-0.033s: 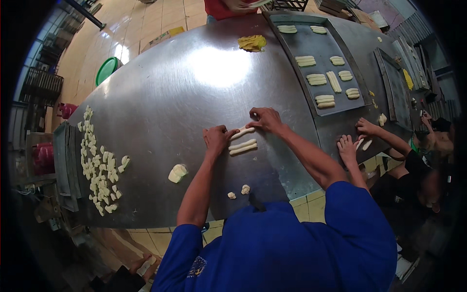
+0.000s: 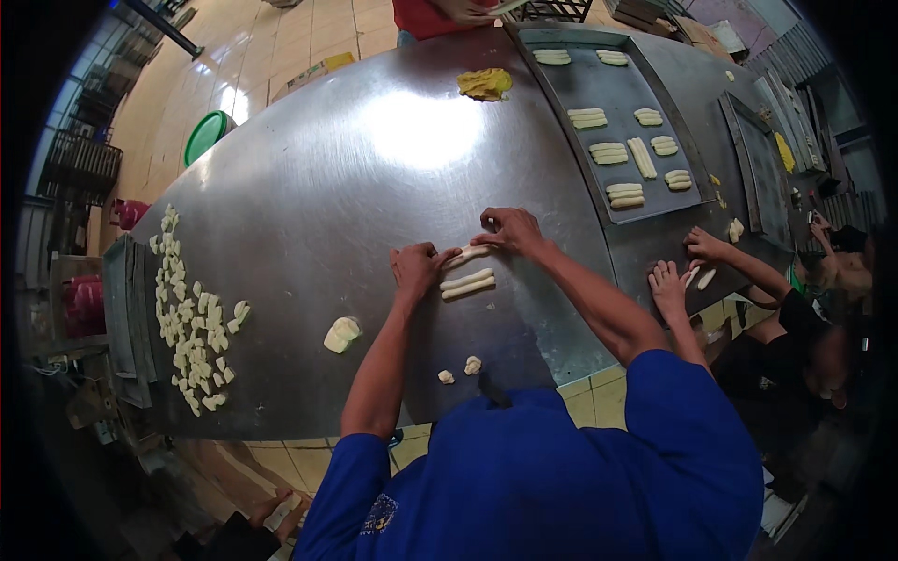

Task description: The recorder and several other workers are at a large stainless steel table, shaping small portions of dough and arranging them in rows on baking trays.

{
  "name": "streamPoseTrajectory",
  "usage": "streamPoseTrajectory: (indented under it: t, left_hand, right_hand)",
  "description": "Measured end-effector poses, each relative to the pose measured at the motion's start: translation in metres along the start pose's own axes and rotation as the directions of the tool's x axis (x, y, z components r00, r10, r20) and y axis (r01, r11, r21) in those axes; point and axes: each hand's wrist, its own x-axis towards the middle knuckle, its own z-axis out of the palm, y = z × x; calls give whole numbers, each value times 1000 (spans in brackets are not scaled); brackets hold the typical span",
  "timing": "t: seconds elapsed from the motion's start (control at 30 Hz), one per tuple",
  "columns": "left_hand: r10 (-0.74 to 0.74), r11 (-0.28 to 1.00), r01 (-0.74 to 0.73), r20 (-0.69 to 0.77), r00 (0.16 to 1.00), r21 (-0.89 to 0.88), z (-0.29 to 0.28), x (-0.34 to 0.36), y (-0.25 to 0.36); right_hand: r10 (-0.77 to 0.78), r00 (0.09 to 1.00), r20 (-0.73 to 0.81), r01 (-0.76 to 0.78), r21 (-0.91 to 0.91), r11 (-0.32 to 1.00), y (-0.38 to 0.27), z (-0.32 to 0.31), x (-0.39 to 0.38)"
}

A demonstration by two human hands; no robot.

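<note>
A short rope of pale dough (image 2: 465, 254) lies on the steel table with a hand at each end. My left hand (image 2: 417, 269) closes its fingers over the left end, and my right hand (image 2: 512, 230) pinches the right end. Just nearer to me rests a joined pair of dough strips (image 2: 468, 283), touched by neither hand. A larger dough lump (image 2: 342, 334) sits left of my left forearm. Two small dough bits (image 2: 472, 365) lie close to my body.
Many cut dough pieces (image 2: 192, 318) spread along the table's left side. A tray (image 2: 613, 93) of shaped dough stands at the far right, near a yellow smear of filling (image 2: 485, 84). A co-worker's hands (image 2: 669, 288) handle dough at the right; another person in red stands opposite.
</note>
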Motion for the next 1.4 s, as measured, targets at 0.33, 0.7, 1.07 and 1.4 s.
streamPoseTrajectory:
  t: [0.33,0.7,1.07,1.4]
  left_hand:
    - [0,999,2,-58,998,40,8,8,-3]
    - [2,1000,-1,-13,1000,26,2,12,-11]
    - [-48,999,49,-124,991,-1,3,3,-11]
    - [-71,997,66,-128,989,-40,0,5,-16]
  right_hand:
    - [-14,1000,-24,11,-94,996,-1,10,5]
    - [-41,999,-26,38,-113,993,1,16,18]
    - [-33,999,25,35,-75,997,5,1,14]
    - [-2,997,-80,-12,-171,985,7,1,3]
